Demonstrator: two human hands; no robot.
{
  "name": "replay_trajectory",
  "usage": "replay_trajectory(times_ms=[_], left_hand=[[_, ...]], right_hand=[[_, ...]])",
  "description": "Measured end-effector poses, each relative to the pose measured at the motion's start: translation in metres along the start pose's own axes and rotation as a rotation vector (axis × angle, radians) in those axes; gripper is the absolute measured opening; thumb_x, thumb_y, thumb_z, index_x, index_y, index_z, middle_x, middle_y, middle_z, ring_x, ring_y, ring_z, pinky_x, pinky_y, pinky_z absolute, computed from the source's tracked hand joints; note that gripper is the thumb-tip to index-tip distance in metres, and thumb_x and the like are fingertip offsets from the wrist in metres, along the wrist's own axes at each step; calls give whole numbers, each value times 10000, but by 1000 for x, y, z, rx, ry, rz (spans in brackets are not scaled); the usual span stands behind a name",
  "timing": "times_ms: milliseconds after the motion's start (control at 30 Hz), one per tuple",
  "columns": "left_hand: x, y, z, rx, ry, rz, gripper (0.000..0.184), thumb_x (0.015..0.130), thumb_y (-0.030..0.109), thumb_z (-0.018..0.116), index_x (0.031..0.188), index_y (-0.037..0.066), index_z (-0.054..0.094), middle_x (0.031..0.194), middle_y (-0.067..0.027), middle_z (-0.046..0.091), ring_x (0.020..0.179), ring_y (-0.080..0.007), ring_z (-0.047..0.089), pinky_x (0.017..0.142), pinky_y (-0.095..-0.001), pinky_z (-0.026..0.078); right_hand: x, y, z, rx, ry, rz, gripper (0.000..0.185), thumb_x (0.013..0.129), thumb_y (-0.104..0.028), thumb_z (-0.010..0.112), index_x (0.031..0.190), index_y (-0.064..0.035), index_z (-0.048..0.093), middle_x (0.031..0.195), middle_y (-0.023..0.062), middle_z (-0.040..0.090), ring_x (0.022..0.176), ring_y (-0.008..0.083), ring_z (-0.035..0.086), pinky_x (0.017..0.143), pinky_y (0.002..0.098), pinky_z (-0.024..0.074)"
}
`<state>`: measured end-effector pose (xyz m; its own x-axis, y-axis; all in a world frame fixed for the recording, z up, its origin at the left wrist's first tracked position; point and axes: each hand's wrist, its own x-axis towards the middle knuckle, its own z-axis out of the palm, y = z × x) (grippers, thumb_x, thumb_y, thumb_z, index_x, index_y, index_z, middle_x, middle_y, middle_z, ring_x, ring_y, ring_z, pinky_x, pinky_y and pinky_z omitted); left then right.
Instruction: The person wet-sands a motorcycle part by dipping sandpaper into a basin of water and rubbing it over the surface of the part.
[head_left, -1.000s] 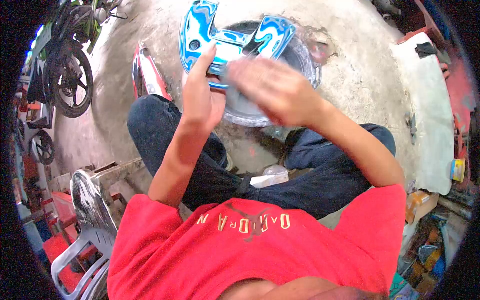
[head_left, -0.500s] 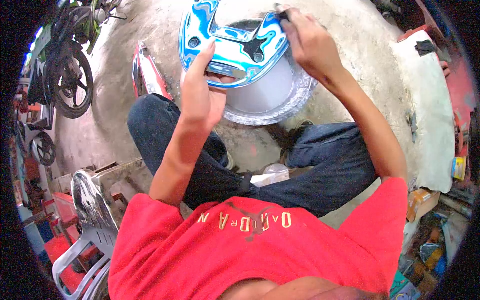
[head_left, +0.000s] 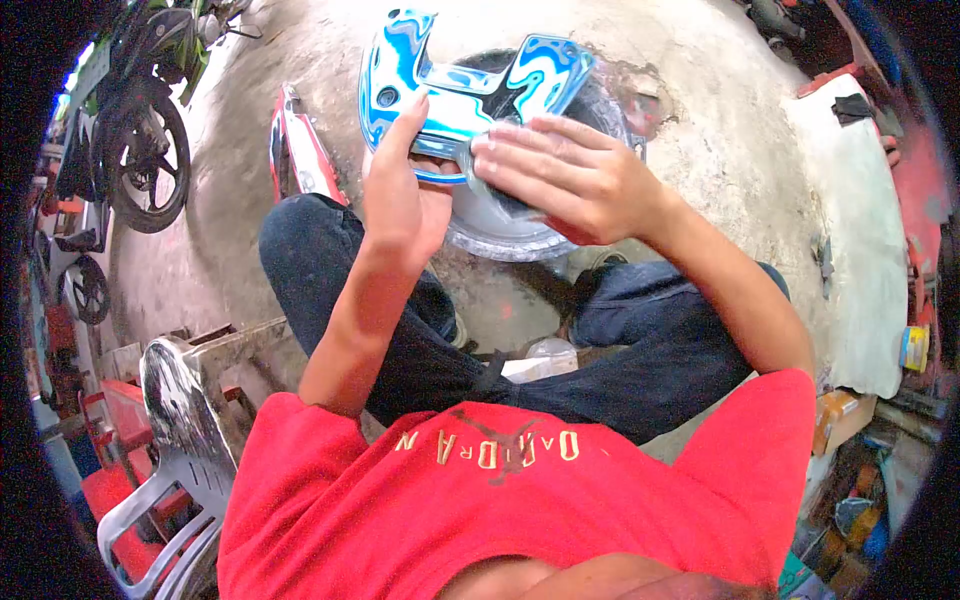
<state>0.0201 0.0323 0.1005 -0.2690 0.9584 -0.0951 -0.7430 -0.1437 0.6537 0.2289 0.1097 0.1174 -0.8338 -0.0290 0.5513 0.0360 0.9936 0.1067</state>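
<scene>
A glossy blue, white and chrome-patterned plastic panel [head_left: 445,118], like a motorcycle body part, is held up over a round basin [head_left: 520,247]. My left hand [head_left: 405,195] grips its near left edge, thumb on top and fingers underneath. Across the panel's near right part lies my right hand [head_left: 590,185], its fingers long, close together and smeared by motion. A dark flat piece [head_left: 512,203] shows under those fingers; its kind is hard to make out. The basin has a crinkled silvery rim and greyish contents, partly hidden by the hand and panel.
A red and white panel [head_left: 300,155] lies on the concrete floor beyond my left knee. At left stand a motorcycle wheel [head_left: 150,160] and a grey plastic chair [head_left: 190,475]. A long whitish sheet [head_left: 865,260] and a yellow container [head_left: 914,349] are at right.
My right hand has come down and left from the panel's far right corner to its near right part, the dark piece moving with it. My left hand keeps its grip.
</scene>
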Motion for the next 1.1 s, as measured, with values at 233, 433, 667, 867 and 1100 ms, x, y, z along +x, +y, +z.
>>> replay_trajectory(times_ms=[233,433,667,867,1100], left_hand=[[-3,5,6,53,28,9,268,969,136,592,1212,26,564,1131,-107,660,1013,-229,671,878,-423,564],[-6,3,13,37,9,32,259,961,142,605,1196,38,576,1111,-106,664,995,-226,674,830,-409,567],[-2,1,9,33,42,27,257,957,139,612,1193,47,573,1091,-92,665,979,-220,675,827,-408,575],[-1,4,10,40,30,23,259,958,143,610,1198,52,582,1061,-94,681,981,-217,677,810,-388,575],[-9,6,18,59,47,72,265,958,132,615,1207,51,579,1118,-98,669,1009,-216,672,841,-383,562]], right_hand=[[-11,12,14,-74,104,261,465,882,-83,538,1341,-24,576,1325,164,618,1242,324,589,1071,451,429],[-9,38,2,-153,65,261,446,867,-122,540,1306,-60,591,1275,146,647,1189,297,621,1005,440,492],[2,-8,2,-5,25,27,496,827,-94,575,1318,-28,596,1318,126,631,1236,278,601,1058,437,450],[0,13,9,-126,117,327,426,876,-122,544,1289,-28,586,1307,170,619,1180,314,616,984,456,482],[-7,38,7,-347,67,525,448,870,-127,551,1304,-18,579,1314,189,610,1181,313,619,1006,441,478]])
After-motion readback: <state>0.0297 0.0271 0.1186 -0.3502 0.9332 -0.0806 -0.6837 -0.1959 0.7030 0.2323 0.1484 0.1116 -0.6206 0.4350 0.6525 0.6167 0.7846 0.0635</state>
